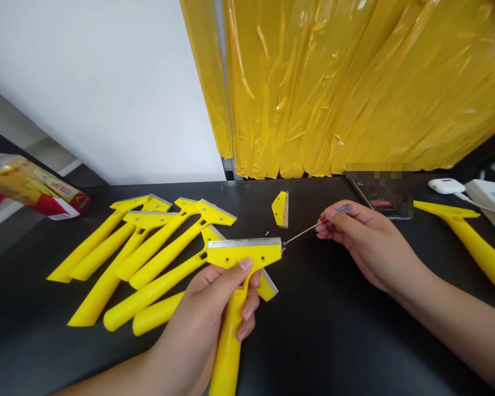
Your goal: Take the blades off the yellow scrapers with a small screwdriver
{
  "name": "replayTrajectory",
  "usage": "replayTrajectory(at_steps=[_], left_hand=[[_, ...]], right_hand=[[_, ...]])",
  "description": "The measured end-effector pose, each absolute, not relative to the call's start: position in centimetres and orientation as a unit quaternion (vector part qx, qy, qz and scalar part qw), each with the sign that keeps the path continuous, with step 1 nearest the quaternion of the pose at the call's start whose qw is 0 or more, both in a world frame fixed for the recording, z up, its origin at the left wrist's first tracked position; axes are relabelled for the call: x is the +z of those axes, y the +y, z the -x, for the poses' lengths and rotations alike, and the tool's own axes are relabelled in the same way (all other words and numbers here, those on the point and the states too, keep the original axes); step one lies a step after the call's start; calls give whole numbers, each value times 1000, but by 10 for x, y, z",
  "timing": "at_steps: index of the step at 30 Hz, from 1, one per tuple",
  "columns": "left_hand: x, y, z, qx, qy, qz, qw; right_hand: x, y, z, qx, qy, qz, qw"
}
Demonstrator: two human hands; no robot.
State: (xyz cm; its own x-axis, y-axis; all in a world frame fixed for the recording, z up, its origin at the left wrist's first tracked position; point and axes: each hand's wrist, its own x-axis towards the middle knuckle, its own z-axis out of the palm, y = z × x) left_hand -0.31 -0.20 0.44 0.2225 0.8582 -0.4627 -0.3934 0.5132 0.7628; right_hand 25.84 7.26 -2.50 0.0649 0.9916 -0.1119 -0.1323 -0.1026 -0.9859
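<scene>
My left hand (226,300) is wrapped round the handle of a yellow scraper (230,330), thumb pressed on its head below the metal blade. Two screw holes show in the head. Between its fingers, my right hand (358,236) pinches a thin-shafted screwdriver (305,232); the grip is mostly covered. The screwdriver tip is at a small screw (284,248) by the right end of the blade; whether they touch, I cannot tell. Another tiny screw (267,234) lies just behind the scraper head. Farther back is a loose yellow cover plate (278,209) with a metal strip along one side.
Several yellow scrapers (99,294) lie side by side on the black table (313,335) at the left. Another scraper (474,242) lies far right, near a dark flat item (390,209) and a white earphone case (445,186). A red and yellow package (37,184) stands at the left edge.
</scene>
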Motion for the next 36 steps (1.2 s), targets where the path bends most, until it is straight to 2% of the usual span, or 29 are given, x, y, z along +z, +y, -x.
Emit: replayTrajectory(at_steps=[13, 36], left_hand=[[6, -2, 2, 419, 458, -251, 743], [5, -2, 2, 423, 464, -253, 736]], right_hand=[[-28, 78, -264, 487, -485, 541, 485], [-25, 80, -265, 470, -487, 549, 490]])
